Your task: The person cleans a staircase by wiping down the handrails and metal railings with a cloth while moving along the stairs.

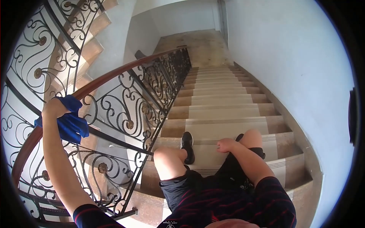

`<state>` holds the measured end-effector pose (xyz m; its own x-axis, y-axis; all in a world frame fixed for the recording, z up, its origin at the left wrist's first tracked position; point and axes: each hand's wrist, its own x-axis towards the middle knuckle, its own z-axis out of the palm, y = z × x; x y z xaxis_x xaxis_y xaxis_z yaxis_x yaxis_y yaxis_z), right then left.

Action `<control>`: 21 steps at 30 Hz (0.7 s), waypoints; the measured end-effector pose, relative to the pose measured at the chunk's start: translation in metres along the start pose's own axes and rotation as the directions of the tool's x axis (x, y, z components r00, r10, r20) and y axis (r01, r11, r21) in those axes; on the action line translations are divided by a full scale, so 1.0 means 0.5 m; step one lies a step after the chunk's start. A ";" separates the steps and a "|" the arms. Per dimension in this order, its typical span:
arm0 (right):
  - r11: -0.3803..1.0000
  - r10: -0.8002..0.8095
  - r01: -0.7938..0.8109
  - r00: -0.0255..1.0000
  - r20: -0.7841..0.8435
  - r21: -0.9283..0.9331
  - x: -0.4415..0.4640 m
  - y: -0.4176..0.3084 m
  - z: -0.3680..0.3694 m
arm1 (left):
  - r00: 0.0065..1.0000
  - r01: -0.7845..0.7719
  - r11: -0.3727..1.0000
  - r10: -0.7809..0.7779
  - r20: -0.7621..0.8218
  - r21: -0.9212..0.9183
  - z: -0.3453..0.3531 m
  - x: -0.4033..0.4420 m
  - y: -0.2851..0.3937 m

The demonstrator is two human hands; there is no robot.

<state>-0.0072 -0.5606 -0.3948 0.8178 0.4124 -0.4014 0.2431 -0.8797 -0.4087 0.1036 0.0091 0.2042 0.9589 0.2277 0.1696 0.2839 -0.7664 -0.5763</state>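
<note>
On the left, my left hand (56,108) presses a blue cloth (72,125) onto the reddish-brown wooden handrail (110,77). The cloth wraps over the rail and hangs down on its inner side. My fingers are curled around it and partly hidden by the cloth. My right hand (226,145) is closed in a loose fist in front of my right knee. Nothing shows in it, and it is apart from the rail.
Stairs (226,125) with pale treads and brown edges lead down to a landing (197,43). Black wrought-iron scrollwork (125,106) fills the space under the handrail. A white wall (289,64) runs along the right. Another flight (91,53) shows at upper left.
</note>
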 end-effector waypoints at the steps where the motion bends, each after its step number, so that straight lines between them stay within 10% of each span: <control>1: 1.000 -0.002 0.002 1.000 0.008 -0.009 0.001 -0.001 -0.001 | 1.000 0.004 1.000 -0.004 0.002 0.000 -0.004 -0.006 0.004; 8: 0.998 0.069 -0.068 0.996 0.054 -0.013 -0.002 -0.005 -0.007 | 0.994 0.102 0.994 -0.103 0.039 0.028 0.005 0.009 0.001; 21: 0.932 -0.018 0.148 0.931 -0.364 0.332 -0.067 -0.086 -0.144 | 0.986 0.155 0.985 -0.160 -0.056 -0.079 -0.021 -0.054 0.036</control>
<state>-0.0076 -0.5534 -0.3048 0.9470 0.3140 -0.0684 0.1741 -0.6801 -0.7121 0.0828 -0.0170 0.1977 0.8997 0.3132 0.3040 0.4284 -0.7670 -0.4777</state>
